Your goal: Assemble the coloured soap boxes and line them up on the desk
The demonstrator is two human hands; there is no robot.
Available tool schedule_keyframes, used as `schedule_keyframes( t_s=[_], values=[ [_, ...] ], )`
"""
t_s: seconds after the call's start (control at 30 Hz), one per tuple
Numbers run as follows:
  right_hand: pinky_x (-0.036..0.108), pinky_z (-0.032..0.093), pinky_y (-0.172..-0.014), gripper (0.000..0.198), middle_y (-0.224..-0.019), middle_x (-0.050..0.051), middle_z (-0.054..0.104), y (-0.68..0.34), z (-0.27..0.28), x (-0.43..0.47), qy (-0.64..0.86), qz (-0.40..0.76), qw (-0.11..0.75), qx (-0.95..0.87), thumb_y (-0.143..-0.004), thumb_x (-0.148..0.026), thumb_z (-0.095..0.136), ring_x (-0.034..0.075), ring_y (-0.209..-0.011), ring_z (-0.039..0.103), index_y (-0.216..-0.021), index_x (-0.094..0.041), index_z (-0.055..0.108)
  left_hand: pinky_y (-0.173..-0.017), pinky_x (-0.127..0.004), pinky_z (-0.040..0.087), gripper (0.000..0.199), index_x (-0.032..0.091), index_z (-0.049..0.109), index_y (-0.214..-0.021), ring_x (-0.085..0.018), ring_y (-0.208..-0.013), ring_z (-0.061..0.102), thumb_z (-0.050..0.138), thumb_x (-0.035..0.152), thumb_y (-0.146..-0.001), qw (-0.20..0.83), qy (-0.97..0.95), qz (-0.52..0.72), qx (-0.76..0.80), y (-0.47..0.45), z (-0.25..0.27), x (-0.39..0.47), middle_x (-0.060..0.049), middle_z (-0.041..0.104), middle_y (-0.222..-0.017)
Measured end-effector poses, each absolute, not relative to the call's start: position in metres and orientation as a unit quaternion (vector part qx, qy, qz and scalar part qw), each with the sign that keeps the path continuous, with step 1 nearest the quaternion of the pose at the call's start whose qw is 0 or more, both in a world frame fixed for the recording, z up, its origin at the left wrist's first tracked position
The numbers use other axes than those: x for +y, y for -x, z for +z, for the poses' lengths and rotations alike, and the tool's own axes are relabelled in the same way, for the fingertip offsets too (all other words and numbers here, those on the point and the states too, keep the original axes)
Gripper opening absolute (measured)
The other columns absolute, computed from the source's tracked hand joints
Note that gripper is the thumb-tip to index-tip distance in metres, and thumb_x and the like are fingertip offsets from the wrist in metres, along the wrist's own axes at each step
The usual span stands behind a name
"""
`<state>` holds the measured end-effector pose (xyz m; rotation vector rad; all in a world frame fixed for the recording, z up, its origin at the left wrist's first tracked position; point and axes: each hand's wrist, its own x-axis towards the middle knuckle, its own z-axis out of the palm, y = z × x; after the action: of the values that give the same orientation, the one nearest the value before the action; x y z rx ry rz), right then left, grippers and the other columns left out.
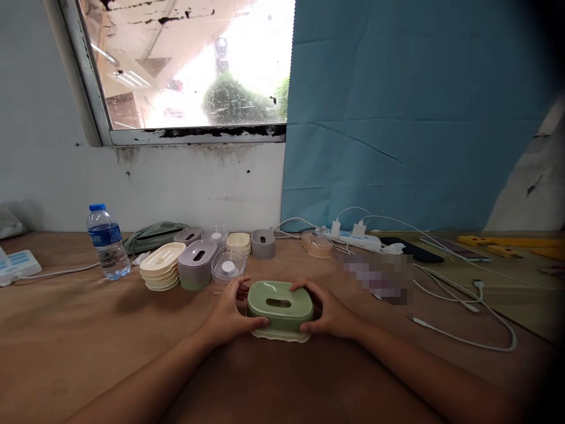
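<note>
Between my two hands is a green oval tissue box (282,324) with a slot in its glossy lid (260,294). A cream piece with a wavy edge (281,336) shows under its front. My left hand (238,312) grips the box's left side, thumb along the front. On the opposite side my right hand (321,309) holds it, with fingers on the lid's rim and the thumb low at the front. Beyond the hands stand a grey-purple box with a slotted lid (196,265), a stack of cream lids (161,268) and a clear plastic container (228,267).
A water bottle (106,244) stands at the left, near a green pouch (154,234). At the back are a small grey box (263,244), a peach box (316,245) and a power strip (359,238). White cables (468,341) trail across the right side.
</note>
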<state>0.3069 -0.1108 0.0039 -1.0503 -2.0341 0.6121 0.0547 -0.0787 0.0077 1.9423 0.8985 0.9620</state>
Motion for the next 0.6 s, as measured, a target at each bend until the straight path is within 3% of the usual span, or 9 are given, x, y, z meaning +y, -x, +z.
schedule_keyframes(
  t_s=[0.1,0.27,0.47,0.6],
  values=[
    [0.036,0.041,-0.086,0.069,-0.109,0.007,0.050,-0.304,0.004,-0.115,0.453,0.253,0.321,-0.792,-0.050,-0.039,0.075,0.025,-0.100,0.049,-0.109,-0.020,0.043,-0.083,-0.036,0.044,0.083,0.015,0.036,-0.118,-0.022,-0.097,0.050,0.077,0.035,-0.050,0.386,-0.767,0.362,0.362,-0.055,0.005,-0.079,-0.010,0.050,-0.104],
    [0.037,0.038,-0.088,0.070,-0.114,0.007,0.045,-0.299,0.009,-0.123,0.484,0.230,0.278,-0.797,-0.052,-0.030,0.072,0.026,-0.103,0.045,-0.113,-0.020,0.039,-0.083,-0.036,0.043,0.070,0.016,0.043,-0.107,-0.022,-0.095,0.051,0.078,0.032,-0.048,0.392,-0.775,0.335,0.365,-0.054,0.010,-0.080,-0.008,0.051,-0.101],
    [0.035,0.032,-0.096,0.074,-0.126,0.007,0.030,-0.293,0.015,-0.131,0.459,0.225,0.209,-0.834,-0.059,-0.030,0.066,0.025,-0.115,0.036,-0.125,-0.023,0.033,-0.084,-0.037,0.043,0.070,0.016,0.047,-0.104,-0.023,-0.096,0.050,0.079,0.035,-0.044,0.365,-0.804,0.308,0.355,-0.054,0.007,-0.080,-0.008,0.050,-0.102],
    [0.036,0.030,-0.098,0.082,-0.127,0.008,0.031,-0.292,0.017,-0.131,0.454,0.221,0.211,-0.837,-0.058,-0.030,0.067,0.025,-0.117,0.034,-0.129,-0.022,0.028,-0.082,-0.037,0.044,0.072,0.017,0.045,-0.109,-0.024,-0.096,0.049,0.077,0.040,-0.048,0.320,-0.835,0.294,0.339,-0.050,0.009,-0.079,-0.008,0.049,-0.104]
  ],
)
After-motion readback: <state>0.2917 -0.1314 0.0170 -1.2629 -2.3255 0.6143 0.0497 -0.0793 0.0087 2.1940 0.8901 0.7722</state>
